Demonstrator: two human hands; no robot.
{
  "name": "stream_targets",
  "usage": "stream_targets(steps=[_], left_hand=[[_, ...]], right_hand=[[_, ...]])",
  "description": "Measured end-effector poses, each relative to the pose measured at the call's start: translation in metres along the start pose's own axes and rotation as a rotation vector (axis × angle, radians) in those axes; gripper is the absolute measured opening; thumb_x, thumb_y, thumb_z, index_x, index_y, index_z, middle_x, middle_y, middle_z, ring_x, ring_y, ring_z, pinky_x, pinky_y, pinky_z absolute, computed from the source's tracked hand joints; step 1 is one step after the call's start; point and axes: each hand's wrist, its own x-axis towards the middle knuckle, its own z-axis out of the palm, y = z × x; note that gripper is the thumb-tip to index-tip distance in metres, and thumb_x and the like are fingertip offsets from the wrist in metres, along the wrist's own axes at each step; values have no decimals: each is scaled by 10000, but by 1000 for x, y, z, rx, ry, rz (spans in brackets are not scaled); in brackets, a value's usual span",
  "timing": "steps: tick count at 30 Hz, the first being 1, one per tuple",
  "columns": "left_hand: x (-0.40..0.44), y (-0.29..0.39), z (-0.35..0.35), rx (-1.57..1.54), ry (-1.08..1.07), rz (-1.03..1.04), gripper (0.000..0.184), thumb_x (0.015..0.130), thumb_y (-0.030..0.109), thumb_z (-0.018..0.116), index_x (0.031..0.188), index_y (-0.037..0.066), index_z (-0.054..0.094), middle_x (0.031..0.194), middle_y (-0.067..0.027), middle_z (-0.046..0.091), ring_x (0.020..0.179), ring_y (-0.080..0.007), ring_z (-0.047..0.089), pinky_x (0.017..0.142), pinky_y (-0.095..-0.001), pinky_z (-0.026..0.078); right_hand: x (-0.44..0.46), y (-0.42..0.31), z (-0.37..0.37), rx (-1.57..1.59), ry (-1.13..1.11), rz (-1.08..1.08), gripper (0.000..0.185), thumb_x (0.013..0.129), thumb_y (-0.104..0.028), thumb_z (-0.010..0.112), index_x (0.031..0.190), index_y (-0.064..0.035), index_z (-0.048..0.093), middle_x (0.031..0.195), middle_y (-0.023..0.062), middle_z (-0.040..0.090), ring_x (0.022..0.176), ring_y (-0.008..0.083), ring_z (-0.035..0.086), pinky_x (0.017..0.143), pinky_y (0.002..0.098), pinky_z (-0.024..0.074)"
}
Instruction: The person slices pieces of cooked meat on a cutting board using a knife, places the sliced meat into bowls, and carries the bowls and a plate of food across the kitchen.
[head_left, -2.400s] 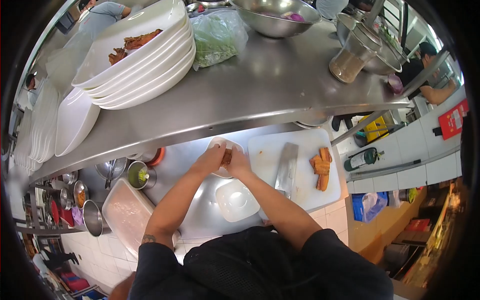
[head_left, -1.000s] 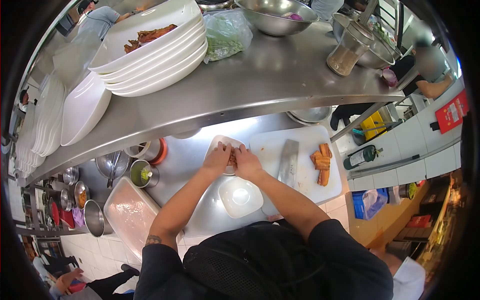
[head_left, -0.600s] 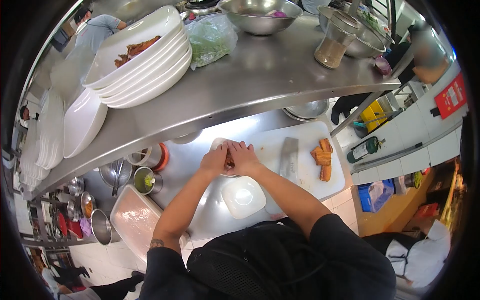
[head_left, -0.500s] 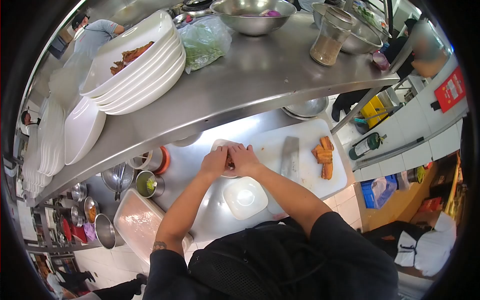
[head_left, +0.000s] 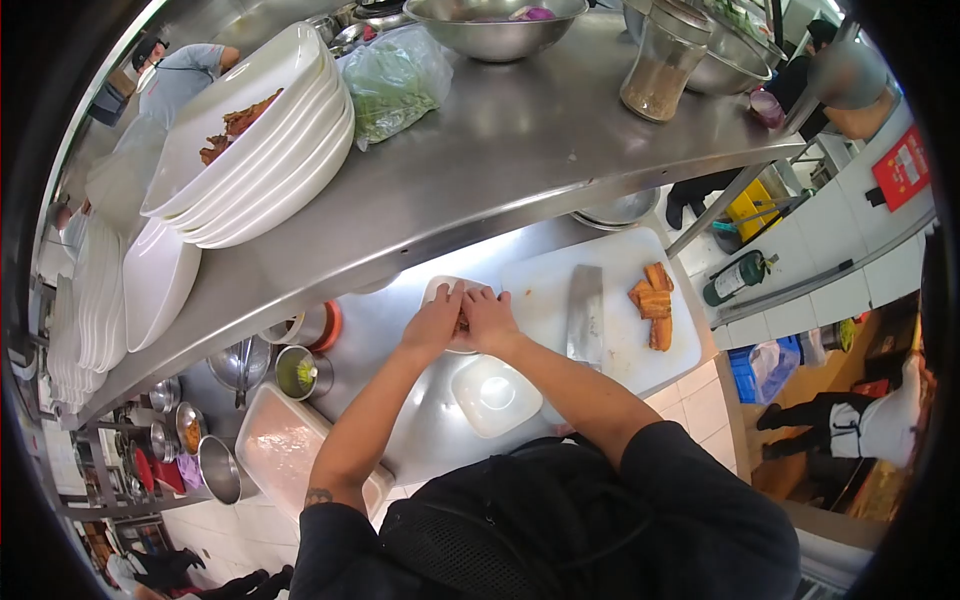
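Both hands are cupped close together over a small white dish (head_left: 440,286) on the steel counter. My left hand (head_left: 434,322) curls in from the left and my right hand (head_left: 487,318) from the right, fingers bent inward and nearly meeting. Browned meat (head_left: 462,324) shows in the gap between them, mostly hidden by the fingers. Just below my wrists sits an empty square white bowl (head_left: 494,396). On the white cutting board (head_left: 540,268) to the right lie a cleaver (head_left: 585,318) and several golden-brown slabs of fried meat (head_left: 654,304).
A steel shelf (head_left: 480,150) crosses above the counter, bearing stacked white dishes (head_left: 270,170), bagged greens (head_left: 395,85), a steel bowl (head_left: 495,35) and a spice jar (head_left: 665,65). At left are a covered tub (head_left: 290,440) and metal pots (head_left: 297,372). Other people stand around the kitchen.
My view has shifted slightly. Both hands stay over the small dish, with the fingers drawn a little further over the meat. At right, a person in white has moved up in the view.
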Motion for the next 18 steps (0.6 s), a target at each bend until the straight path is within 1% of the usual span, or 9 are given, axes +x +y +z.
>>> stream_targets(steps=[2, 4, 5, 7, 12, 14, 15, 17, 18], left_hand=[[-5, 2, -9, 26, -10, 27, 799, 851, 10, 674, 1565, 37, 318, 1437, -217, 482, 1112, -435, 665, 888, -492, 587], [-9, -4, -22, -199, -49, -1, 980, 765, -15, 754, 1607, 37, 256, 1529, -219, 418, 1230, -449, 606, 988, -484, 552], [-10, -12, -24, -196, -48, 2, 980, 765, -15, 754, 1607, 37, 256, 1529, -219, 418, 1230, -449, 606, 988, -484, 552], [-10, -29, -22, -416, -3, 36, 1079, 679, -12, 831, 1601, 33, 272, 1542, -211, 418, 1321, -447, 535, 1086, -478, 491], [3, -47, -9, -302, -5, 119, 1056, 662, 11, 859, 1572, 29, 325, 1518, -219, 449, 1355, -438, 498, 1119, -465, 464], [13, -49, -3, -292, -27, 147, 1012, 681, 0, 843, 1561, 28, 345, 1494, -226, 475, 1348, -432, 506, 1103, -460, 479], [17, -51, 0, -265, -44, 144, 980, 694, -17, 826, 1553, 26, 356, 1475, -230, 495, 1338, -427, 517, 1091, -458, 486], [18, -52, 2, -236, -69, 142, 949, 707, -33, 808, 1545, 23, 366, 1456, -235, 514, 1327, -423, 529, 1080, -456, 493], [13, -45, -5, -192, -78, 153, 907, 741, -54, 765, 1548, 17, 358, 1438, -238, 529, 1312, -421, 542, 1067, -459, 500]], right_hand=[[0, 2, 5, 102, 1, 57, 689, 793, -462, 788, 1345, -105, 583, 1307, 66, 612, 1235, 280, 532, 931, 538, 383], [-4, 3, 13, 106, 75, 36, 662, 795, -428, 788, 1345, -119, 587, 1299, 61, 617, 1234, 282, 533, 938, 544, 382], [-5, 3, 16, 105, 153, 15, 637, 797, -394, 788, 1344, -133, 592, 1290, 57, 622, 1233, 283, 533, 944, 549, 381], [-7, 1, 14, 108, 155, 23, 643, 795, -375, 792, 1356, -139, 585, 1299, 59, 617, 1243, 282, 526, 959, 555, 375], [-4, -2, 11, 100, 111, 31, 676, 798, -348, 795, 1397, -146, 557, 1344, 64, 592, 1278, 281, 500, 994, 564, 366], [-1, -3, 8, 102, 28, 69, 808, 782, -355, 823, 1476, -131, 475, 1398, 65, 559, 1311, 287, 480, 1005, 568, 363], [0, -3, 4, 100, 26, 69, 808, 782, -355, 823, 1476, -131, 475, 1398, 65, 559, 1311, 287, 480, 1005, 568, 363], [1, -2, -4, 166, -84, 79, 994, 750, -385, 859, 1559, -97, 357, 1438, 98, 528, 1349, 317, 464, 1039, 569, 356], [-1, -1, -6, 171, -87, 84, 994, 750, -385, 859, 1559, -97, 357, 1438, 98, 528, 1349, 317, 464, 1039, 569, 356]])
